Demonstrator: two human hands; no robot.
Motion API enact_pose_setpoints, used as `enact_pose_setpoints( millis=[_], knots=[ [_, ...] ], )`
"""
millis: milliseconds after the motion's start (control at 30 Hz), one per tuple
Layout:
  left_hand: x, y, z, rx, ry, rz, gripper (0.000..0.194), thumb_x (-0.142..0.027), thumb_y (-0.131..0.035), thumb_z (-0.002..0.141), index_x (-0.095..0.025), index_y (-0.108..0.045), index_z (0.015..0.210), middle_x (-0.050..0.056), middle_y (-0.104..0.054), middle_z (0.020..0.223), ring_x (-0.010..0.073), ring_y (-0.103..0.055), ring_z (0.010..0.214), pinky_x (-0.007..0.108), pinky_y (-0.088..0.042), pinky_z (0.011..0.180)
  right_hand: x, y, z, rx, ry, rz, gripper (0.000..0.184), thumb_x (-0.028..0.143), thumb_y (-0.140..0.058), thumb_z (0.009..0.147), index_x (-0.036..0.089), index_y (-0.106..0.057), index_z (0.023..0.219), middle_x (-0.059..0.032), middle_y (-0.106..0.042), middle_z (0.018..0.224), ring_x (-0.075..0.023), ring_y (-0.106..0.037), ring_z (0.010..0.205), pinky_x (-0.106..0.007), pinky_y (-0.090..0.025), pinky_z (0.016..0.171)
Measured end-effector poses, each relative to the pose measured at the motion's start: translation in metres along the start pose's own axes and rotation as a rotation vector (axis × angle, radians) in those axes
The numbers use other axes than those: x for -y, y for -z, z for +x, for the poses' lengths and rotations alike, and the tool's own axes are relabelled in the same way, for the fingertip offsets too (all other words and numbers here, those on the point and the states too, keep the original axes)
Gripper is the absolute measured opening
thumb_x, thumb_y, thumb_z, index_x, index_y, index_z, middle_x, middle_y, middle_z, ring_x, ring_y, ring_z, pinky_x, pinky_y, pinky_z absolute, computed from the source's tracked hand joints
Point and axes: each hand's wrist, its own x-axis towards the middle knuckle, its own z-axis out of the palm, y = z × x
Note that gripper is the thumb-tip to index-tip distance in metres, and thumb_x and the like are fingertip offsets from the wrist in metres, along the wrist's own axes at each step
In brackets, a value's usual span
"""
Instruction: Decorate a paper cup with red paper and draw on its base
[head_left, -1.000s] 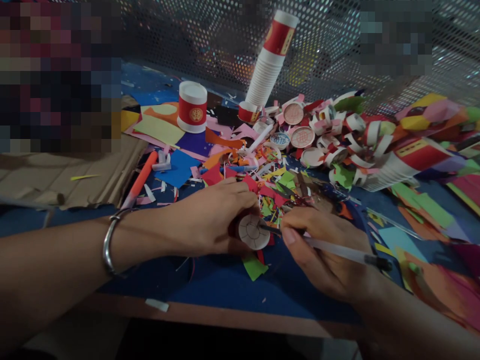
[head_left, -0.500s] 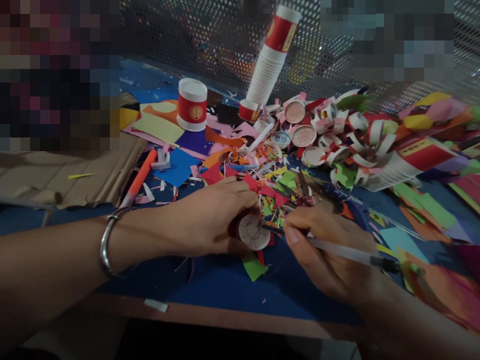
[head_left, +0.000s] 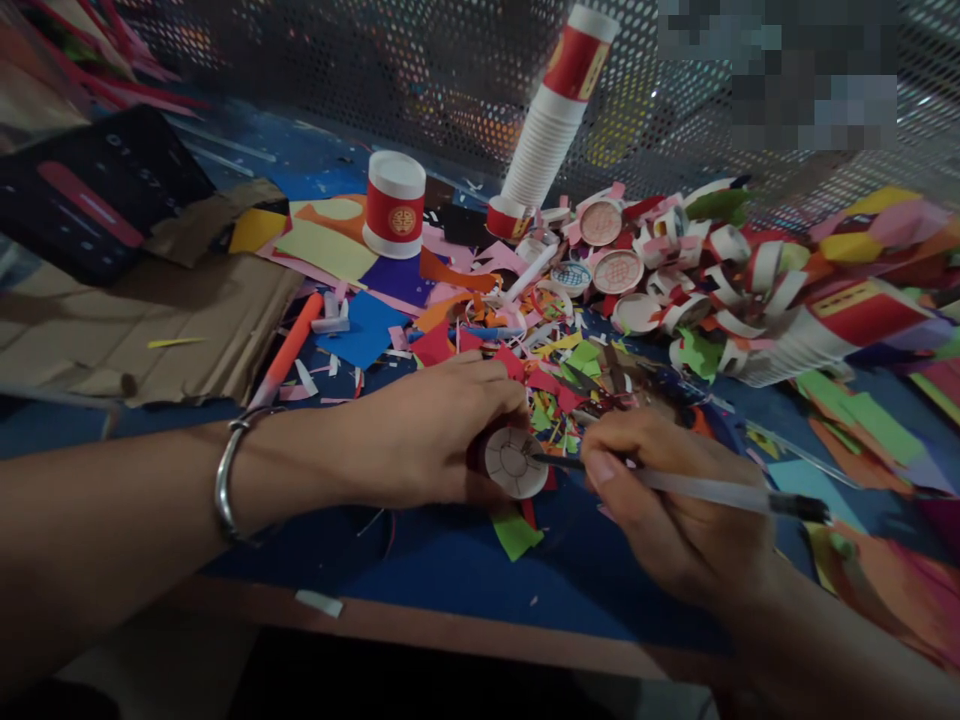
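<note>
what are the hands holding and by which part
The left hand holds a paper cup around its side. The right hand holds a pen by the front of its barrel, near the tip.

Perforated panelling (head_left: 337,60), perhaps metal, backs the blue table (head_left: 450,565).

Blue table (head_left: 585,575), brown front edge (head_left: 480,625). Corrugated cardboard (head_left: 187,320) on table; orange stick (head_left: 298,340) just right of cardboard, blue paper (head_left: 364,328) farther right; white scrap (head_left: 320,603) on edge, nearer than cardboard.
</note>
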Motion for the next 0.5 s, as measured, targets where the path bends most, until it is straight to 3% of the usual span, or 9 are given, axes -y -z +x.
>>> enact_pose_setpoints(
  millis=[500],
  knots=[
    [-0.0008, -0.0009, -0.0001, 0.004, -0.019, 0.049, 0.034, -0.038, -0.079, 0.083, -0.014, -0.064, 0.102, 0.01, -0.063, 0.103, 0.0256, -0.057, 0.093, 0.035, -0.044, 0.08, 0.0019, -0.0022, 0.0009, -0.041, 0.088, -0.074, 0.013, 0.01, -0.052, 0.091, 0.022, -0.056, 0.088, 0.002, -0.066, 0.068, -0.0124, -0.063, 0.055, -0.025, -0.048, 0.054]
  ],
)
